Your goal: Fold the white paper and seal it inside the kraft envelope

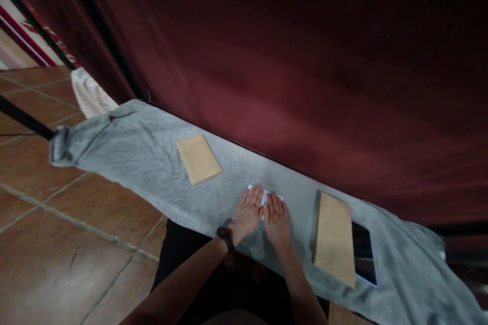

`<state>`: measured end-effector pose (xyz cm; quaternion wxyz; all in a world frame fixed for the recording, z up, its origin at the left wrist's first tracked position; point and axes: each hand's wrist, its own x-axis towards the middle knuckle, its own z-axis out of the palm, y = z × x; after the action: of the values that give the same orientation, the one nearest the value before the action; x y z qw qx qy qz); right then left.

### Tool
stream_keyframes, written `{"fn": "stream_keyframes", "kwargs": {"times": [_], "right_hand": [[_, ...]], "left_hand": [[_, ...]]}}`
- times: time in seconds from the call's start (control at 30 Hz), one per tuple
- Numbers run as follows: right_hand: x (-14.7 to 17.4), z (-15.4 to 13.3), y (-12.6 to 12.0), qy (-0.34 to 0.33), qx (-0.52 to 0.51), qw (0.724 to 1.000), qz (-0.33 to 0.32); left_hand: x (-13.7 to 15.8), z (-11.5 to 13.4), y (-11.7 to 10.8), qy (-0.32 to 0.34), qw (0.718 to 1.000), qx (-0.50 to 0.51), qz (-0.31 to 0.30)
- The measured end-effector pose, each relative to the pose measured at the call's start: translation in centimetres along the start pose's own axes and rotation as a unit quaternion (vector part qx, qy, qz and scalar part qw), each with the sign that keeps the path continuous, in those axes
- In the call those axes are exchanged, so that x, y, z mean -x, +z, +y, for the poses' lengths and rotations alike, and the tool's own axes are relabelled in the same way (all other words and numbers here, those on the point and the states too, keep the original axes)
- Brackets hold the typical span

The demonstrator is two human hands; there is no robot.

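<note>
A small white piece of paper (266, 196) lies on the grey cloth (232, 208), mostly covered by my two hands. My left hand (247, 214) rests flat on its left part, with fingers stretched out and a dark band on the wrist. Flat on the right part lies my right hand (277, 221), its fingers also extended. The thumbs almost meet between them. Only the paper's far edge and a sliver in the middle show, so its full shape is hidden.
A tan envelope-like packet (199, 159) lies to the left. On the right, a thicker tan stack (334, 238) partly covers a dark-screened tablet (364, 251). A dark red curtain (267, 86) hangs along the far edge. Tiled floor (76, 244) shows at left.
</note>
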<state>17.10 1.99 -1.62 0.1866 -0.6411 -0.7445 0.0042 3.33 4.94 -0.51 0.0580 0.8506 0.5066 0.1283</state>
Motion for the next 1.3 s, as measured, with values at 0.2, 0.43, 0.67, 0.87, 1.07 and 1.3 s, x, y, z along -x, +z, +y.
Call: {"fn": "stream_keyframes", "kwargs": {"times": [0.2, 0.43, 0.67, 0.87, 1.07, 1.3], "right_hand": [[1.9, 1.7, 0.2, -0.008, 0.069, 0.998, -0.006], [3.7, 3.5, 0.9, -0.004, 0.080, 0.997, 0.010], [4.7, 3.8, -0.2, 0.032, 0.095, 0.995, -0.007], [3.0, 0.4, -0.1, 0.010, 0.052, 0.999, 0.009], [3.1, -0.8, 1.6, -0.013, 0.025, 0.999, 0.033], [3.8, 0.0, 2.0, -0.019, 0.034, 0.998, 0.052]], "left_hand": [[2.2, -1.8, 0.2, -0.044, 0.998, -0.003, 0.036], [3.5, -2.9, -0.8, -0.060, 0.998, -0.016, 0.004], [3.4, -2.4, -0.6, -0.054, 0.998, -0.024, -0.005], [3.2, -2.3, 0.1, -0.064, 0.997, -0.048, -0.003], [4.3, -3.1, 0.0, -0.052, 0.998, -0.042, -0.003], [5.2, -7.4, -3.7, -0.069, 0.994, -0.035, 0.082]]}}
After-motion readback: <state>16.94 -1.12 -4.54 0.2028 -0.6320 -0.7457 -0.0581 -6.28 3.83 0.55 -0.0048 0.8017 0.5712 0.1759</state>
